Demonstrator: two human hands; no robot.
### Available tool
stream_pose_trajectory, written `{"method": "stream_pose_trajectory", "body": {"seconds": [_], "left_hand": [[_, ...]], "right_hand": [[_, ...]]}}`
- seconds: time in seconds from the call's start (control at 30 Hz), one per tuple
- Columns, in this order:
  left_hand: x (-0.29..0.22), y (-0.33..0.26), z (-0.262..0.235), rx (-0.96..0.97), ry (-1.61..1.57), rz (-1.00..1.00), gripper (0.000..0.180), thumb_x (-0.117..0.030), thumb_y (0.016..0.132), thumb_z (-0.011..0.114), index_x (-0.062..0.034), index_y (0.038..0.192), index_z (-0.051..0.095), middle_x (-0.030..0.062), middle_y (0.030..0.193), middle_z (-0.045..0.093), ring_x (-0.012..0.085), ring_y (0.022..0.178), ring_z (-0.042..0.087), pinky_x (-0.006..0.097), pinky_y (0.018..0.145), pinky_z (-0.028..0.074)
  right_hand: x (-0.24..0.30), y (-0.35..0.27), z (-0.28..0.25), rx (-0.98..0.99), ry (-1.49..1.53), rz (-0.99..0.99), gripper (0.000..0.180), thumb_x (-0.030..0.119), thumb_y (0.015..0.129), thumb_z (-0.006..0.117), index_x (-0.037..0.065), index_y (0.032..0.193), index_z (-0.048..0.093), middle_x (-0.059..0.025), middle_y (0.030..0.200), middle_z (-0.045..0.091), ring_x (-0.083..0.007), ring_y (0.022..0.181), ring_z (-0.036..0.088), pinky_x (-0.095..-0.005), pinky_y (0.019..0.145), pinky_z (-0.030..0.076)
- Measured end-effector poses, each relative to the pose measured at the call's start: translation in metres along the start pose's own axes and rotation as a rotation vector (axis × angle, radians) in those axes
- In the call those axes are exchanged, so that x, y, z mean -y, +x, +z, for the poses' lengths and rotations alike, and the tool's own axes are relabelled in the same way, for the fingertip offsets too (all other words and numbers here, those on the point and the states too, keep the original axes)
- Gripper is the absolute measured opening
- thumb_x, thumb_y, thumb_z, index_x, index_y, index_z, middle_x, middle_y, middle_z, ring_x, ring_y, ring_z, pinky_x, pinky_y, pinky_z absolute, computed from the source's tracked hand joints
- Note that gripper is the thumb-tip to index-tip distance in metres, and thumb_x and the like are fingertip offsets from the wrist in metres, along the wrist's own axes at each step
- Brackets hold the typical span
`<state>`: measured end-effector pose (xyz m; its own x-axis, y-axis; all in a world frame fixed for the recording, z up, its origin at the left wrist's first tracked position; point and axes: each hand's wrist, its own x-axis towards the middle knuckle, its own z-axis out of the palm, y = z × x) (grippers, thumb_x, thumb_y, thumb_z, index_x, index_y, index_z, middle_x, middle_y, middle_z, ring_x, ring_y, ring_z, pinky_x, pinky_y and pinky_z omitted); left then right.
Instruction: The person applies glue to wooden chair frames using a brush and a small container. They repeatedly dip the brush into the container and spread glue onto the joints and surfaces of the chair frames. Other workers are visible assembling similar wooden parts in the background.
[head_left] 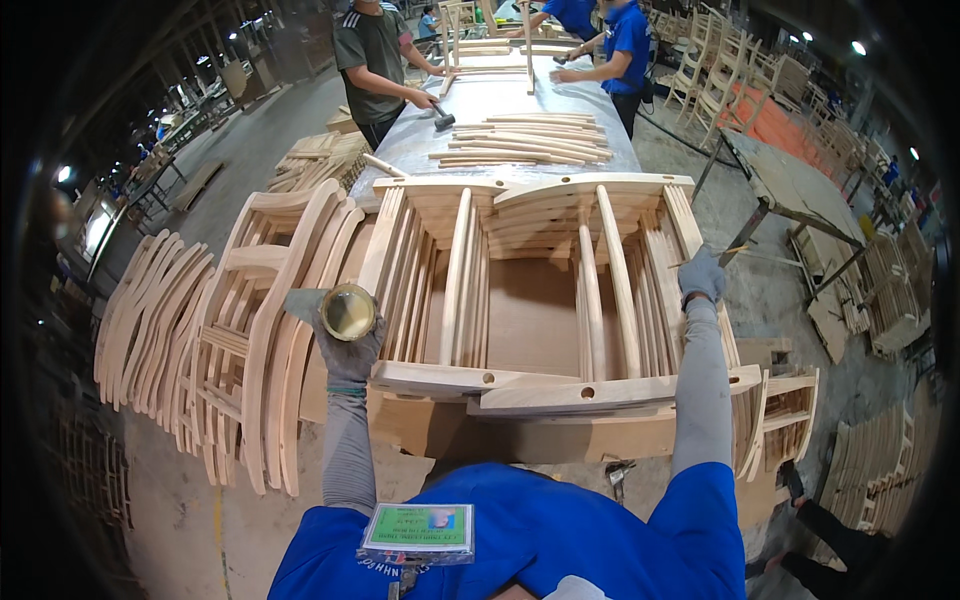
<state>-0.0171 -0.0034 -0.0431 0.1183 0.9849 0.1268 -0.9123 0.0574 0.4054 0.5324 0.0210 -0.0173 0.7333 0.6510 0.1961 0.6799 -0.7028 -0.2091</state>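
My left hand (352,362), in a grey glove, is closed around a small round cup (349,312) of pale yellowish liquid, left of a stack of wooden chair frames (625,388). A flat grey pointed piece (303,303) juts out beside the cup; I cannot tell what it is. My right hand (703,277), gloved too, is closed on a thin wooden stick (738,250) above the stack's right side. The frames lie piled in front of me, with round crossbars (615,270) between their rails and round holes in the rail faces.
Curved wooden parts (150,310) and chair backs (275,330) stand at left. Beyond the stack, a covered table (480,105) bears a row of slats (530,138). A person there holds a mallet (443,118); others work opposite. A metal-legged table (800,190) stands at right.
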Motion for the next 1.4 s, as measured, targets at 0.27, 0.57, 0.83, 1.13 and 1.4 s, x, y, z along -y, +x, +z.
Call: {"method": "stream_pose_trajectory", "body": {"seconds": [0.27,0.57,0.83,1.13,1.4], "left_hand": [[-0.001,0.001,-0.008,-0.004,0.004,0.014,0.057,-0.054,0.085,0.052,-0.0145,0.125,0.047,0.0127,0.119,0.053,0.0311,0.109,0.052,0.045,0.085,0.049],[-0.009,-0.001,-0.02,0.169,-0.074,-0.059,0.062,-0.054,0.086,0.048,-0.0127,0.131,0.042,0.0099,0.127,0.05,0.0301,0.116,0.048,0.049,0.092,0.042],[-0.012,-0.005,-0.002,0.015,-0.038,0.001,0.05,-0.058,0.087,0.045,-0.0191,0.117,0.054,0.0054,0.113,0.056,0.0259,0.102,0.055,0.044,0.077,0.05],[-0.025,-0.018,-0.008,-0.058,-0.063,0.013,0.052,-0.058,0.086,0.047,-0.0171,0.117,0.053,0.0089,0.111,0.057,0.0282,0.1,0.057,0.045,0.077,0.052],[-0.013,-0.004,0.001,-0.013,-0.053,-0.019,0.054,-0.058,0.085,0.047,-0.0153,0.117,0.054,0.008,0.112,0.058,0.0273,0.099,0.058,0.045,0.075,0.053]], "right_hand": [[0.004,-0.004,-0.003,-0.076,-0.021,-0.029,0.033,0.019,0.081,0.054,0.009,0.113,0.051,-0.0185,0.104,0.061,-0.0345,0.095,0.06,-0.0435,0.076,0.049],[0.013,0.0,0.012,-0.159,-0.009,-0.16,0.05,0.029,0.078,0.06,0.004,0.12,0.048,-0.0193,0.11,0.059,-0.0349,0.096,0.059,-0.042,0.083,0.046],[0.025,-0.017,0.0,-0.344,0.144,-0.409,0.05,0.029,0.085,0.058,0.004,0.127,0.047,-0.0222,0.11,0.06,-0.0389,0.095,0.059,-0.0424,0.08,0.047],[0.101,-0.107,-0.031,0.255,0.356,-0.709,0.068,0.037,0.073,0.073,-0.002,0.123,0.047,-0.0249,0.106,0.059,-0.036,0.099,0.058,-0.0408,0.083,0.045],[0.069,-0.075,0.013,0.162,0.425,-0.704,0.061,0.014,0.071,0.067,-0.003,0.125,0.043,-0.0286,0.101,0.059,-0.0412,0.095,0.058,-0.0449,0.08,0.047]]}}
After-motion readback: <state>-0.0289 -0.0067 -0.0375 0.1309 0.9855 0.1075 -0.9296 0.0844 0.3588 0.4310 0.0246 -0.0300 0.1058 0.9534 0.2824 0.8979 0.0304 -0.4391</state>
